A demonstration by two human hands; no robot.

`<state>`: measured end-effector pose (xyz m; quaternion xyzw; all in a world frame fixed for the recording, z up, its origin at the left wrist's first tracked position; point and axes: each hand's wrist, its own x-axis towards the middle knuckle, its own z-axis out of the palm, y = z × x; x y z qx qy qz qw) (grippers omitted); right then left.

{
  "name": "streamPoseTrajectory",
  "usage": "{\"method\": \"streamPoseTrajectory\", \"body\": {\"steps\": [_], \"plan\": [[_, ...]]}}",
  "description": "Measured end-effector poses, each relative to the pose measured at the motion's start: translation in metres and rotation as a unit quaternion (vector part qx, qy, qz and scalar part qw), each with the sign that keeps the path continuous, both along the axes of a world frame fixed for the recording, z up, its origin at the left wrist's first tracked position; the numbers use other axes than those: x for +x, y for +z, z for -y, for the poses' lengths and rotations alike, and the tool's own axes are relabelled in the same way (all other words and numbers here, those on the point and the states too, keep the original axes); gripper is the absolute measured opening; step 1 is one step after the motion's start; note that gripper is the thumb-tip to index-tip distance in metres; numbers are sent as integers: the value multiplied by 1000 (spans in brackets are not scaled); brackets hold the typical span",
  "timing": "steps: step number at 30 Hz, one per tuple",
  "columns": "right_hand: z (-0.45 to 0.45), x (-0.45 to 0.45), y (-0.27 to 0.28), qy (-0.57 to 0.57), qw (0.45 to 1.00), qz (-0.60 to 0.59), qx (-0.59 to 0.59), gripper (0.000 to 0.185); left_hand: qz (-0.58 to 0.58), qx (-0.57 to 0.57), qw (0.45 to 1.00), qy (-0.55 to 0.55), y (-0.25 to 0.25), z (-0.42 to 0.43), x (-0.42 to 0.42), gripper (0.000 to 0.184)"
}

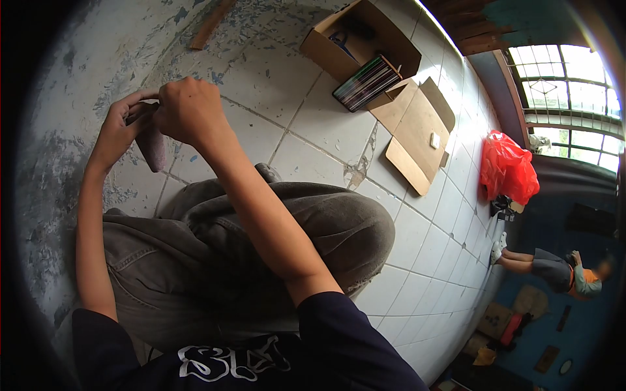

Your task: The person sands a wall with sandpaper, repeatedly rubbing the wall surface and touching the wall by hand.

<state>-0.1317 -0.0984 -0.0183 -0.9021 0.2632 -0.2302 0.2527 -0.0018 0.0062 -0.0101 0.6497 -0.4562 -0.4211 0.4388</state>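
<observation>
Basically, L hand [120, 130] round tapered greyish obj. [152, 150] — R hand [191, 109] alongside, can't tell its grip.

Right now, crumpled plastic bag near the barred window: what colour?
Crumpled plastic bag: bright red, head view.

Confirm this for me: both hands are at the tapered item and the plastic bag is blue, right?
Not quite: the head view shows the plastic bag is red, not blue. The left hand and right hand are indeed at the tapered item.
</observation>
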Motion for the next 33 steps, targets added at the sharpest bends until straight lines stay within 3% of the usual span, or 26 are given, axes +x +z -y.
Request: {"method": "streamPoseTrajectory", "body": {"steps": [11,33], "plan": [[1,-1,3,-2,1000,12,0,13,23,30,999,-1,7,0,-3,45],[1,1,0,-4,999,34,-9,10,6,12,1000,6,2,1,-1,40]]}}
